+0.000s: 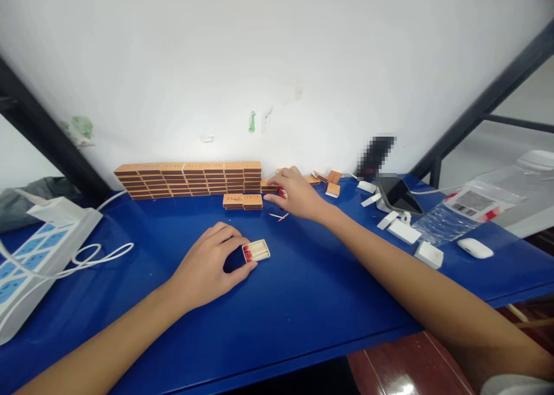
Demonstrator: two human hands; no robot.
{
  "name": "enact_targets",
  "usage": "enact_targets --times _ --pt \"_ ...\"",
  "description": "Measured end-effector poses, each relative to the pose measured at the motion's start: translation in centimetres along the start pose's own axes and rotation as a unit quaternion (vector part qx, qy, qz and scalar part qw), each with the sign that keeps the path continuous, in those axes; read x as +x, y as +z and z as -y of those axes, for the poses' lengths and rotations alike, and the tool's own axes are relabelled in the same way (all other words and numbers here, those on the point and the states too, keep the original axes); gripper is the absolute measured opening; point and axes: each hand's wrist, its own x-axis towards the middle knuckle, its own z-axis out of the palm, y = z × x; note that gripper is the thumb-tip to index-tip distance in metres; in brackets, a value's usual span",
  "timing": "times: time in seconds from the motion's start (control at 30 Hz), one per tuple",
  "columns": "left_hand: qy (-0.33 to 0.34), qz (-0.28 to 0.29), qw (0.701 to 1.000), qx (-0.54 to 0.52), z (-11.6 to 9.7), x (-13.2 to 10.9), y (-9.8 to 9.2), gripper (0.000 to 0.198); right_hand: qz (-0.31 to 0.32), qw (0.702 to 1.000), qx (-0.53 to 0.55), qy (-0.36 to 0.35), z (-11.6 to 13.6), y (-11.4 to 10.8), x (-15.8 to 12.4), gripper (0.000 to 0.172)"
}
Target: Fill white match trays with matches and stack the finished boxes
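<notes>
My left hand [212, 260] grips a small open matchbox tray [265, 249] between thumb and fingers, low over the blue table. Matches [257, 251] fill the tray in a row, their red heads towards my palm. Farther back, my right hand [298, 194] curls its thumb and fingers round several red-headed matches [282, 192]; part of them is hidden under the hand. Two loose matches [279, 216] lie crossed on the table just in front of it. Between the hands, towards the wall, two short stacks of matchboxes [243, 201] stand side by side.
A long wall of stacked matchboxes [190, 180] runs along the back. More boxes [333, 190] lie scattered right of my right hand. A power strip [47, 262] with white cables is at left. A dark-screened device [400, 195], white earbud case [475, 248] and plastic bottle [471, 202] are at right.
</notes>
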Motion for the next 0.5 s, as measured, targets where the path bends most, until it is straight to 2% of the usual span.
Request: enact_targets --times 0.07,0.17,0.27,0.33,0.4,0.5 --pt "0.003 -0.007 1.000 -0.010 0.0 0.0 -0.1 0.024 0.008 0.998 -0.058 0.012 -0.8 -0.6 0.8 0.030" --pt "0.012 -0.024 0.999 -0.018 0.1 0.1 -0.3 0.022 0.064 0.989 -0.132 -0.001 -1.4 -0.9 2.5 0.032" --pt "0.019 -0.039 0.999 -0.020 0.2 0.1 -0.5 0.021 0.114 0.982 -0.147 -0.020 -1.2 -0.6 4.2 0.024" --pt "0.016 -0.049 0.999 -0.017 0.4 0.1 -0.5 0.020 0.121 0.982 -0.141 -0.019 -1.1 -0.6 4.8 0.022" --pt "0.007 -0.065 0.998 -0.008 0.6 0.1 -0.5 0.021 0.117 0.984 -0.137 -0.010 -1.2 -1.1 4.6 0.031" --pt "-0.008 -0.099 0.995 0.007 1.0 0.1 -0.4 0.023 0.095 0.989 -0.114 0.005 -1.5 -2.6 2.9 0.040"
